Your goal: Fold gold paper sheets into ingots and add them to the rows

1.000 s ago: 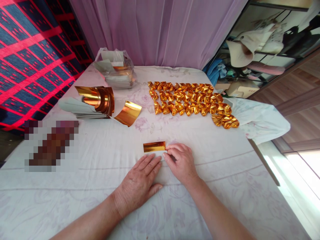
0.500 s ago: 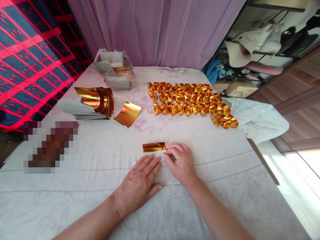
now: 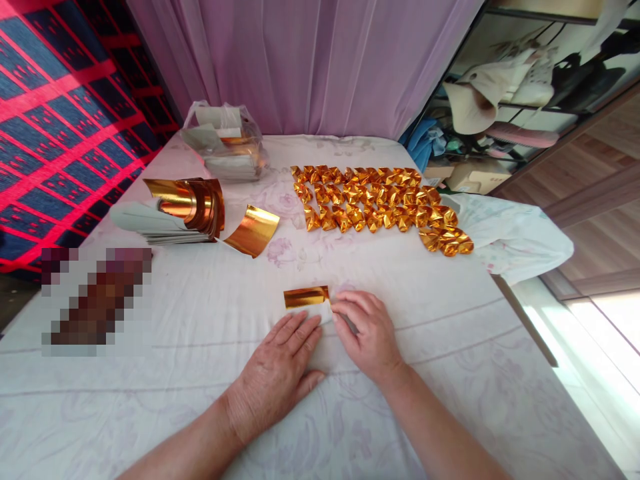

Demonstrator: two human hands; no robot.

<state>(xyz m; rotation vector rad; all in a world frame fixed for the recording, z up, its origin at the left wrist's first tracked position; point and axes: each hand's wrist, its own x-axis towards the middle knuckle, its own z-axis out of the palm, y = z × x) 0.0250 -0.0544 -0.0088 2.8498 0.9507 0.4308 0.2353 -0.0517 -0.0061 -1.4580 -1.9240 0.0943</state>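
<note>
A narrow piece of shiny gold foil paper (image 3: 304,297) lies on the cloth in front of me, its right end slightly raised. My left hand (image 3: 283,360) rests flat with fingers stretched out, the fingertips at the paper's near edge. At the paper's right end, my right hand (image 3: 367,330) pinches its corner between thumb and forefinger. Farther back, several folded gold foil pieces (image 3: 360,197) sit in rows. To the left stands a curled stack of gold foil sheets (image 3: 200,203), with one loose foil sheet (image 3: 254,230) beside it.
A clear plastic bag (image 3: 230,143) with more sheets is at the back left. A pale cloth (image 3: 525,230) hangs over the table's right edge. Shelves with a cap (image 3: 473,103) stand at the right, behind the table. A blurred-out patch (image 3: 100,297) covers something at left.
My right hand has shifted slightly right, and the paper's right corner has been lifted and bent. My left hand stays flat in nearly the same place. The whole view has shifted slightly.
</note>
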